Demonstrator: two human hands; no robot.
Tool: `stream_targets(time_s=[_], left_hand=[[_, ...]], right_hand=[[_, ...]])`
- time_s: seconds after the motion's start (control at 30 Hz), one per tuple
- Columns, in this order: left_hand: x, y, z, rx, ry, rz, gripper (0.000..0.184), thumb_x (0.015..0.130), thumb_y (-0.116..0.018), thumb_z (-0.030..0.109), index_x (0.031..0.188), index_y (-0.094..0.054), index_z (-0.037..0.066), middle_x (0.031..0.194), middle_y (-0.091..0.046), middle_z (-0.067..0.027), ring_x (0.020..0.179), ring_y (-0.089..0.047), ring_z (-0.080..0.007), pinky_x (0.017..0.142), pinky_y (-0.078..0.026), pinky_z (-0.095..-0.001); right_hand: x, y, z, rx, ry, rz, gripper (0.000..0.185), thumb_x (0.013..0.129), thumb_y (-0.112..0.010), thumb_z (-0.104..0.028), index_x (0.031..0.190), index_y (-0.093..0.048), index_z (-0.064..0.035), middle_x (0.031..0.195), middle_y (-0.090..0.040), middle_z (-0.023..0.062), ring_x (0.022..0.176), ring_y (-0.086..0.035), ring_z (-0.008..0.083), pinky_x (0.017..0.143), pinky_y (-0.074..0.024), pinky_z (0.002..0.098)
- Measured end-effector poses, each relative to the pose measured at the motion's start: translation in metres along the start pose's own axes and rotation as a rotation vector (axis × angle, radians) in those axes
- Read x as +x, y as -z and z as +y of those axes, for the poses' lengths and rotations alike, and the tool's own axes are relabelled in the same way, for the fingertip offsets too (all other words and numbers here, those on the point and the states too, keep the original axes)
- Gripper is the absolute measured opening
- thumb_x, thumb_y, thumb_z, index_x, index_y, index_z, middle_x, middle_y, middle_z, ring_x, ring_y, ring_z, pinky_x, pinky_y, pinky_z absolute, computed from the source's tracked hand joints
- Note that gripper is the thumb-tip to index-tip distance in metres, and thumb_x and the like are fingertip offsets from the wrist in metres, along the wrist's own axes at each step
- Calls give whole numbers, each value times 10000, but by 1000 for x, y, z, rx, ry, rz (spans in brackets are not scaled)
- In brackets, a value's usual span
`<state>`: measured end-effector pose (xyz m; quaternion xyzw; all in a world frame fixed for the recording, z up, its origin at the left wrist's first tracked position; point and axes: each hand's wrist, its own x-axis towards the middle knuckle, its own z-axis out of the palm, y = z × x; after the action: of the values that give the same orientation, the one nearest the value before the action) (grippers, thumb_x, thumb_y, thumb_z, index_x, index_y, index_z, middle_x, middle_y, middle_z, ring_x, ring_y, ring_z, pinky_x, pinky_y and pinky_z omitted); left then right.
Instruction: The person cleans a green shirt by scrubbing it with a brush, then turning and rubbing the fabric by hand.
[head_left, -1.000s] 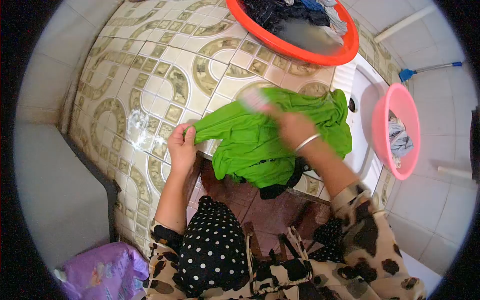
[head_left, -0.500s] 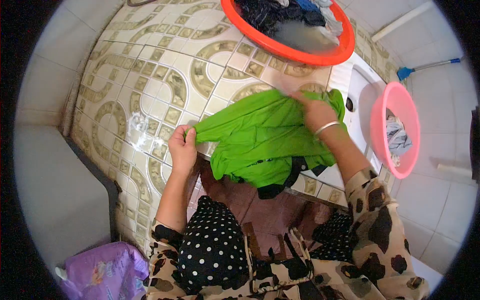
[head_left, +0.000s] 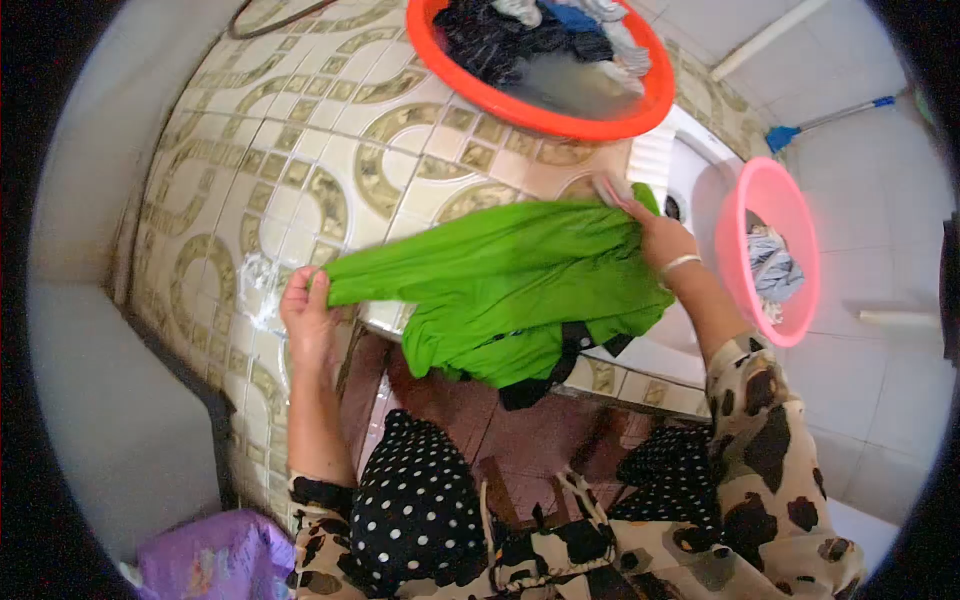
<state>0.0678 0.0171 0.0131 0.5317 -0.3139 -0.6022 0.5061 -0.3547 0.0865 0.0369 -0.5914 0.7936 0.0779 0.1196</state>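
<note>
A green garment [head_left: 510,270] with black parts along its lower edge lies stretched over the tiled ledge [head_left: 300,215], partly hanging over the front edge. My left hand [head_left: 308,305] pinches the narrow left end of the cloth between thumb and fingers. At the garment's right end, my right hand [head_left: 660,238] is closed round a small pinkish-white brush [head_left: 612,190], whose bristles cannot be made out. The brush is beside the cloth's upper right corner.
A red basin [head_left: 545,118] with dark clothes and water stands at the back. To the right are a white squat pan [head_left: 690,165], a pink basin [head_left: 738,230] with clothes and a blue brush [head_left: 783,137]. A purple bag [head_left: 215,560] is lower left.
My left hand has pulled the garment's end leftward, and the cloth is stretched longer. My right hand with the brush has moved right across the cloth. The view has shifted slightly.
</note>
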Motion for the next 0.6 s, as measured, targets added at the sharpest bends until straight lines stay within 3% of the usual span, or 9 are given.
stream_targets(time_s=[0.17, 0.27, 0.33, 0.37, 0.43, 0.5, 0.53, 0.57, 0.6], left_hand=[[20, 6, -21, 480, -18, -231, 49, 841, -491, 72, 821, -519, 37, 730, -536, 13, 639, -465, -54, 593, -387, -193], [17, -21, -14, 343, 13, -225, 37, 820, -510, 71, 801, -512, 39, 707, -510, 21, 626, -441, -57, 594, -376, -198], [14, -39, -8, 303, 17, -246, 60, 803, -545, 92, 800, -511, 43, 703, -507, 21, 619, -437, -57, 586, -379, -202], [13, -47, -8, 566, -50, -260, 114, 772, -586, 118, 814, -520, 34, 718, -523, 7, 628, -455, -71, 591, -390, -217], [17, -55, -12, 835, -120, -276, 176, 742, -627, 143, 828, -529, 26, 733, -539, -7, 638, -473, -85, 596, -401, -231], [22, -62, -18, 1093, -310, -504, 251, 686, -678, 153, 844, -555, 2, 751, -565, -40, 666, -506, -119, 621, -420, -257], [21, -70, -11, 1182, -61, -532, 239, 692, -661, 116, 871, -577, -19, 765, -581, -66, 702, -527, -139, 654, -429, -269], [27, -76, -6, 1184, -64, -531, 239, 692, -661, 116, 871, -577, -19, 765, -581, -66, 702, -527, -139, 654, -429, -269], [35, -80, -2, 1001, -127, -386, 221, 707, -651, 104, 879, -583, -16, 766, -584, -61, 709, -527, -131, 655, -431, -264]], right_hand=[[-35, -21, 68, 198, -151, 264, 330, 757, -526, -147, 1087, -532, -143, 699, -604, 158, 622, -602, 281, 577, -467, 404], [-14, -49, 70, 826, -381, 504, 190, 703, -620, -160, 849, -593, -41, 649, -570, 53, 511, -544, 151, 496, -448, 309], [8, -59, 64, 1010, -420, 563, 187, 686, -630, -150, 827, -594, -33, 645, -565, 48, 487, -537, 152, 472, -442, 301], [18, -63, 59, 1192, -455, 615, 184, 670, -641, -140, 805, -595, -24, 641, -560, 44, 464, -530, 152, 448, -437, 293], [34, -63, 46, 1167, -512, 621, 200, 654, -653, -140, 797, -594, -13, 633, -559, 51, 447, -524, 151, 430, -432, 292], [42, -67, 47, 1137, -575, 617, 217, 638, -665, -140, 788, -592, -2, 626, -557, 58, 431, -517, 149, 412, -428, 291], [46, -71, 51, 1110, -590, 442, 265, 627, -674, -146, 818, -577, 11, 607, -547, 60, 431, -519, 149, 404, -424, 285], [53, -74, 56, 1079, -598, 271, 314, 616, -683, -152, 847, -562, 23, 589, -537, 61, 432, -521, 150, 397, -420, 280], [58, -66, 58, 1087, -580, 298, 170, 681, -630, -51, 816, -527, -52, 571, -492, 14, 388, -428, 105, 330, -325, 250]])
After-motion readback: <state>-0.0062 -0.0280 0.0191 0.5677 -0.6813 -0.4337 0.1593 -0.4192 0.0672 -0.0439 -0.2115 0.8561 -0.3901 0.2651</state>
